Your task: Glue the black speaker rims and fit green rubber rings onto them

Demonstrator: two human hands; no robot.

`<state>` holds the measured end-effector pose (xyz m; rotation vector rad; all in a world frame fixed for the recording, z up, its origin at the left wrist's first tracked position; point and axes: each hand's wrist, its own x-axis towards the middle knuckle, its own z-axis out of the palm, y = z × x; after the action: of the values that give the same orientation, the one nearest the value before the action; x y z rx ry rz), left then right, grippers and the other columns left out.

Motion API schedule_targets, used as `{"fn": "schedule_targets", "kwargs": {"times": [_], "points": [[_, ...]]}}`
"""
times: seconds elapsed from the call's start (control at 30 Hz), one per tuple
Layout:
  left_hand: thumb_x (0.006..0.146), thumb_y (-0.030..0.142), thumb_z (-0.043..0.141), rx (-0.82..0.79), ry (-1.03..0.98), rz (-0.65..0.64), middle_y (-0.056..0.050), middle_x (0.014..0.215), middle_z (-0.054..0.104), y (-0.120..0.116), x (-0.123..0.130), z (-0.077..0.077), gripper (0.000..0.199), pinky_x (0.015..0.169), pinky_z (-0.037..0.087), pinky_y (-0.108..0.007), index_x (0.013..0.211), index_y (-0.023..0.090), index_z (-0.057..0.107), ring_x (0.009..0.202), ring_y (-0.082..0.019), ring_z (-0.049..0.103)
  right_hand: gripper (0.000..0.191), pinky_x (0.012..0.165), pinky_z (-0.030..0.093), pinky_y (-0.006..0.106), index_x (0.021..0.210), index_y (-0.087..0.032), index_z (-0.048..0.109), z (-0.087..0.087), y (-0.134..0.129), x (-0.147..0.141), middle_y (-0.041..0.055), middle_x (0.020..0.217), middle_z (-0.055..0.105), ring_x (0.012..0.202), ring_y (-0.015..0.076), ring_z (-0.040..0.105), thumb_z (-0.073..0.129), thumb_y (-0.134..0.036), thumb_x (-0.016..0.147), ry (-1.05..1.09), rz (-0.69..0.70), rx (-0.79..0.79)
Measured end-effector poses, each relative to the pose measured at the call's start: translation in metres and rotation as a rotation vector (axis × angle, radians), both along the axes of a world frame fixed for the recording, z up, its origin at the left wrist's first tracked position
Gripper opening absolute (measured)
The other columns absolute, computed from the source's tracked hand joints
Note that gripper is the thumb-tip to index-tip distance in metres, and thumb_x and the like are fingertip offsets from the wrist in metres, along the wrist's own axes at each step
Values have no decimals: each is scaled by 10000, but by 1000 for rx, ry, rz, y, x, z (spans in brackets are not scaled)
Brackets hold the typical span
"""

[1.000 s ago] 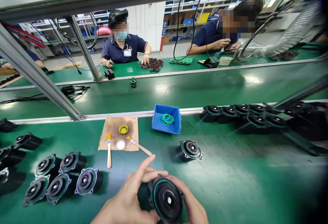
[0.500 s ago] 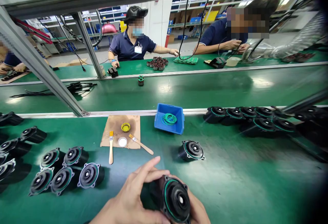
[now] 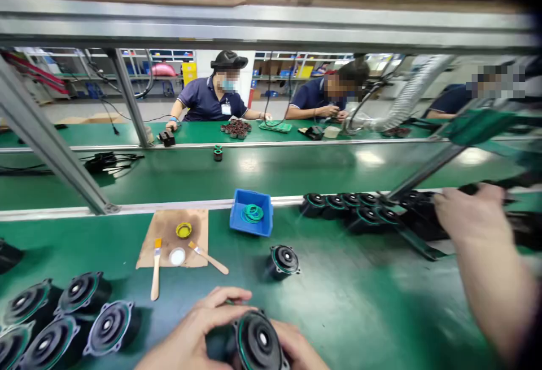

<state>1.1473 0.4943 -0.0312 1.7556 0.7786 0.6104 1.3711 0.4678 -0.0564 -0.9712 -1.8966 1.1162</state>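
Green worktop (image 3: 351,308), folks: black housing (image 3: 258,344) sits between left hand (image 3: 190,333) and right hand (image 3: 296,346), both sets of fingers wrapped round it, round face tipped upward.

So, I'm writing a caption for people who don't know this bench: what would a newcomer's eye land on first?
Probably the green-edged black housing at the bottom centre, held between the left hand and right hand. Next might come the bright blue bin of green rings in the middle, then another person's arm, large at the right side.
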Motion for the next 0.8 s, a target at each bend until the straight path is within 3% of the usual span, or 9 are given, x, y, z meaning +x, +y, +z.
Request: {"fn": "schedule_targets", "kwargs": {"times": [0.1, 0.17, 0.37, 0.43, 0.57, 0.7, 0.8], "points": [[655, 631, 783, 32, -8, 106, -115, 1338, 606, 6, -2, -18, 715, 1065, 427, -477, 1266, 292, 633, 1248, -346, 546, 466, 710, 560, 271, 940, -212, 731, 1, 5, -2, 12, 784, 706, 751, 210, 677, 632, -646, 800, 45, -24, -87], [673, 576, 795, 47, 51, 208, -123, 1303, 632, 11, 2, -28, 708, 1045, 449, -476, 1280, 261, 610, 1220, -345, 566, 478, 724, 545, 273, 958, -205, 725, 1, 6, 4, 24, 834, 721, 767, 206, 673, 593, -647, 832, 4, -108, -63], [759, 252, 719, 112, 101, 336, -67, 1173, 686, 41, 42, -38, 438, 986, 497, -421, 1151, 234, 525, 1098, -243, 641, 143, 571, 478, 256, 727, -224, 642, 1, 18, 70, -16, 644, 664, 603, 175, 631, 718, -324, 797, -441, -382, -110], [769, 251, 693, 104, 75, 388, -68, 1148, 685, 52, 54, -43, 398, 967, 508, -418, 1105, 233, 480, 1085, -230, 651, 184, 635, 501, 295, 837, -226, 646, -5, 28, 91, 3, 747, 681, 701, 209, 654, 775, -274, 715, -542, -472, -91], [755, 263, 706, 96, 55, 478, -90, 1190, 650, 64, 64, -59, 451, 995, 493, -435, 1106, 228, 425, 1149, -236, 628, 635, 857, 518, 400, 1220, -185, 554, -22, 53, 99, 109, 1126, 657, 984, 266, 646, 810, -325, 656, -463, -491, -87], [726, 210, 741, 170, 161, 484, -99, 1216, 628, 69, 62, -64, 565, 1005, 484, -459, 1215, 206, 459, 1156, -258, 614, 650, 913, 497, 417, 1232, -185, 526, -37, 71, 86, 115, 1203, 620, 1071, 268, 608, 798, -374, 673, -313, -404, -90], [686, 204, 796, 240, 285, 500, -86, 1153, 660, 70, 61, -62, 506, 974, 485, -487, 1134, 199, 560, 1130, -300, 609, 576, 930, 478, 441, 1155, -170, 560, -49, 76, 81, 114, 1143, 640, 1072, 283, 599, 795, -398, 680, -284, -440, -46]]}}
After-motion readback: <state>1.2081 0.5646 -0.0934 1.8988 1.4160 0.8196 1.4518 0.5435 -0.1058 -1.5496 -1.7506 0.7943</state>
